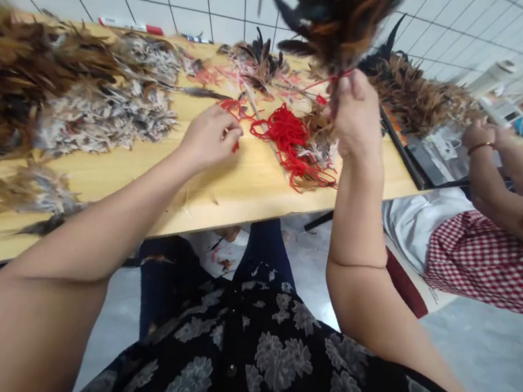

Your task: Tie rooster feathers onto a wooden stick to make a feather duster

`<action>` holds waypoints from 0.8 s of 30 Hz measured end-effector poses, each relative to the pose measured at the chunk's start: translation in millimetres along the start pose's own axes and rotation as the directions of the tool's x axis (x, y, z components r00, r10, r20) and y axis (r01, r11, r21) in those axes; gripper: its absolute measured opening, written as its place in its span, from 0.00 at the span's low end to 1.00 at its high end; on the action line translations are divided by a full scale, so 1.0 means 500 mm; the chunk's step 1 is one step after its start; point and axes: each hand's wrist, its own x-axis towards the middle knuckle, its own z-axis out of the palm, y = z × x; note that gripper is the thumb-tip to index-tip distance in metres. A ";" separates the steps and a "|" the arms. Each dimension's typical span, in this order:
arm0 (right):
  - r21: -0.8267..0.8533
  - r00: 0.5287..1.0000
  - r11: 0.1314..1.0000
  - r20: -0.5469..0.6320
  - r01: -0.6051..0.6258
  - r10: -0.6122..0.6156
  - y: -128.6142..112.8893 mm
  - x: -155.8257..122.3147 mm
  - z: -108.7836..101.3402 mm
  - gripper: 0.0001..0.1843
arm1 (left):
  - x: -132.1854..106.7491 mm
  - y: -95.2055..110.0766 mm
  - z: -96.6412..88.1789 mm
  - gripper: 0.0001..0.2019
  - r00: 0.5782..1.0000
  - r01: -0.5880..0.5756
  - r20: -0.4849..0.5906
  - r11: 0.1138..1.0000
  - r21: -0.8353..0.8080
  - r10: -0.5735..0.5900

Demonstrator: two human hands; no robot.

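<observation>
My right hand point(358, 112) is closed around the base of a bunch of brown and black feathers point(339, 15), held upright above the table. Red string point(346, 73) crosses the bunch just over my fingers. Low over the wood, my left hand point(211, 134) has its fingers curled in on red string, and bits of it show behind the knuckles and below the fingertips. Between my hands lies a loose tangle of red string point(286, 130), linked by strands toward my left hand. A few feathers point(323, 141) lie partly under the tangle.
Brown feathers point(6, 73) with pale fluffy bases point(109, 114) cover the table's left. A red marker point(129, 26) lies by the tiled wall. More feathers point(419, 95) and a dark tray point(407, 150) are at right, beside a co-worker's hands point(482, 136).
</observation>
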 end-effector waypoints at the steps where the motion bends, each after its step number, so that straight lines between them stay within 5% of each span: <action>1: 0.043 0.998 0.998 -0.054 -0.042 0.044 0.003 -0.006 -0.022 0.13 | 0.014 0.025 0.012 0.12 0.999 -0.012 0.037 1.000 0.021 0.012; 7: 0.172 0.977 0.978 -0.158 -0.117 0.145 0.039 -0.041 -0.073 0.14 | 0.047 0.148 0.104 0.13 0.985 -0.023 0.170 0.994 0.109 0.005; 11: 0.373 0.920 0.902 -0.231 -0.217 0.317 0.005 -0.057 -0.083 0.13 | 0.037 0.157 0.140 0.24 0.964 -0.161 0.231 0.981 0.112 0.132; 14: 0.497 0.918 0.848 -0.221 -0.185 0.330 -0.035 -0.063 -0.102 0.18 | 0.045 0.142 0.138 0.18 0.961 -0.138 0.251 0.987 0.083 0.114; 18: 0.565 0.932 0.817 -0.220 -0.120 0.289 -0.060 -0.064 -0.130 0.21 | 0.090 0.130 0.081 0.12 0.987 -0.084 0.146 0.992 0.090 0.070; 24: 0.581 0.928 0.805 -0.222 -0.121 0.300 -0.057 -0.067 -0.146 0.20 | 0.169 0.135 -0.085 0.11 0.997 -0.005 -0.072 0.992 -0.130 -0.004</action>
